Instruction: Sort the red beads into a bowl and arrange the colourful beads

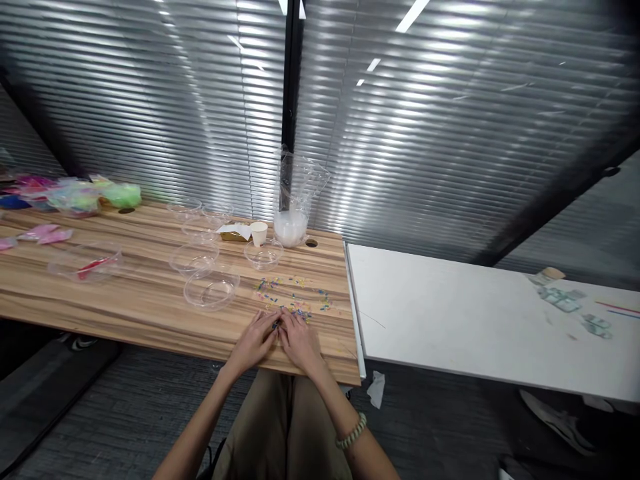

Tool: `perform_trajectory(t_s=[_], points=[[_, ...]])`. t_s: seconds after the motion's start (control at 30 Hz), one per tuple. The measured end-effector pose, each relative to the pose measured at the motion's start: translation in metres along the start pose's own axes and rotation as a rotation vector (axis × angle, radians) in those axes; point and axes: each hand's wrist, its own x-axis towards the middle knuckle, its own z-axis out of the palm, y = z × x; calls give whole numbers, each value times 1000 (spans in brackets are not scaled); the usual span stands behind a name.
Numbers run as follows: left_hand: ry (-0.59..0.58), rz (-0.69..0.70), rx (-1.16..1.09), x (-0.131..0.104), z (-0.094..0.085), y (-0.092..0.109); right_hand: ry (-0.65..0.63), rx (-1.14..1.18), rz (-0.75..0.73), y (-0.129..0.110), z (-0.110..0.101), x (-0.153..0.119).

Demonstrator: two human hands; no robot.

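Both hands rest close together at the front of the wooden table, fingertips nearly meeting. My left hand has its fingers drawn together, with a tiny dark piece at the fingertips. Beside it, the fingers of my right hand are bent and close together over the tabletop; what lies under them is hidden. Just beyond the fingers, small coloured bead-like pieces in blue, yellow and pink lie scattered in a loose ring. They are too small to make out their exact shape.
Several clear plastic bowls stand left of the pieces. A paper cup, a gold box and a clear bag with white contents sit behind. Colourful bags lie far left. A white table adjoins on the right.
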Motion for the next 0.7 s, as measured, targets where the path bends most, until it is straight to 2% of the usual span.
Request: perform_trajectory(t_s=[0.7], points=[[-3, 7, 6, 0, -2, 1, -1, -3, -11, 1, 2, 0]])
